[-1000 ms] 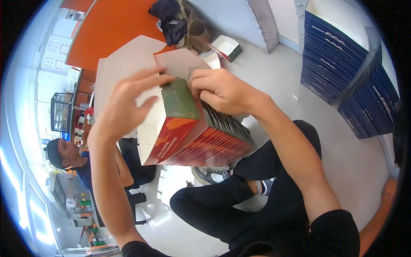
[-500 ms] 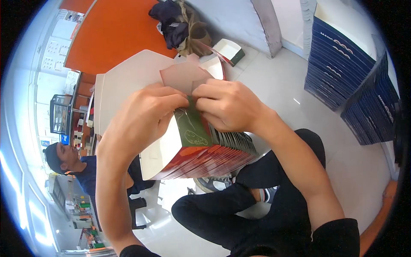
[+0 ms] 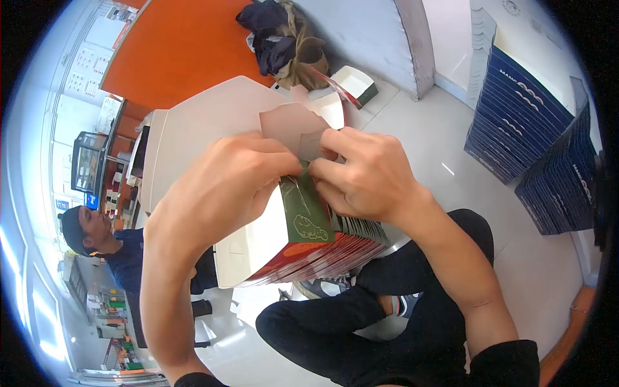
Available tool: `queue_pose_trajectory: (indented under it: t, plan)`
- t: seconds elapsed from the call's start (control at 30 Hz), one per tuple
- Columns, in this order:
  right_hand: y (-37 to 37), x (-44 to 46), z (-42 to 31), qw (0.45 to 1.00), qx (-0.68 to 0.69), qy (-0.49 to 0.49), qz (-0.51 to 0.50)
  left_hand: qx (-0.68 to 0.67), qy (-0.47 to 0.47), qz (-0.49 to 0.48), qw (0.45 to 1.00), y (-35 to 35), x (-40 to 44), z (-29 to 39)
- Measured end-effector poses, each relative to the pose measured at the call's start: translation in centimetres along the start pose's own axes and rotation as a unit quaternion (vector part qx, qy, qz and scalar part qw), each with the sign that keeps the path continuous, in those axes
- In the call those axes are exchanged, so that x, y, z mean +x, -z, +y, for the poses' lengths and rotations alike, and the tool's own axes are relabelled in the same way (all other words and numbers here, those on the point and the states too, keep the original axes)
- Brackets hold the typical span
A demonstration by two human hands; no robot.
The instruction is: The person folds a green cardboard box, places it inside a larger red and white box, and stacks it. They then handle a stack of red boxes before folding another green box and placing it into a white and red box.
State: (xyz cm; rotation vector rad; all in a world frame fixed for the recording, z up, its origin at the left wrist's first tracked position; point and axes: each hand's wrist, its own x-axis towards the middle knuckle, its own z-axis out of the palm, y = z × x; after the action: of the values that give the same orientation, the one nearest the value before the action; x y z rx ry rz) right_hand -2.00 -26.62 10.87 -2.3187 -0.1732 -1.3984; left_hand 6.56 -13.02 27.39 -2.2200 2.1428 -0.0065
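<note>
A stack of nested cardboard food boxes (image 3: 309, 261), red along the sides, stands in front of me. The top box (image 3: 309, 209) has a green end panel with a white line drawing, a cream inside and a large pale lid spread away from me. At the far end of the green panel, my left hand (image 3: 242, 174) is closed, its thumb and fingers pinching the box edge. My right hand (image 3: 367, 171) pinches the same corner, its index finger bent up near a pale flap (image 3: 293, 126). The fingertips partly hide the fold between them.
Tall stacks of nested dark blue boxes (image 3: 522, 109) stand on the tiled floor at right. Beyond the lid lie an open green-sided box (image 3: 354, 87) and a brown bag with dark cloth (image 3: 277, 39). A person in a cap (image 3: 122, 255) is at left.
The view has shifted slightly, so hands and boxes appear a little further right and lower. My right index finger has lifted toward the flap. Both hands stay at the same corner.
</note>
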Motion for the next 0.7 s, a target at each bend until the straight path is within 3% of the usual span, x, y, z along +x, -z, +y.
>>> queue_pose_trajectory:
  t: [0.43,0.5,0.57,0.63,0.67,0.7]
  plan:
    - [-0.4,-0.2,0.7,0.999,0.049,-0.011,-0.016,0.045,0.041,-0.071,0.996,-1.6,0.6,-1.7]
    - [0.0,-0.2,1.3,0.974,0.205,-0.050,-0.081,0.021,0.065,-0.088,0.994,-2.0,0.7,-2.2]
    - [1.3,0.3,1.3,0.956,0.253,-0.074,-0.126,0.000,0.086,-0.102,0.991,-2.5,0.2,-2.7]
    - [1.7,0.3,1.3,0.933,0.300,-0.100,-0.169,-0.061,0.037,0.029,0.997,-3.4,-1.0,-2.9]
    - [1.7,0.3,1.3,0.935,0.298,-0.090,-0.171,-0.063,0.038,0.028,0.997,-3.2,-1.6,-1.9]
    - [1.7,0.2,1.3,0.936,0.297,-0.082,-0.172,-0.164,0.057,0.074,0.982,-2.7,-2.6,-0.4]
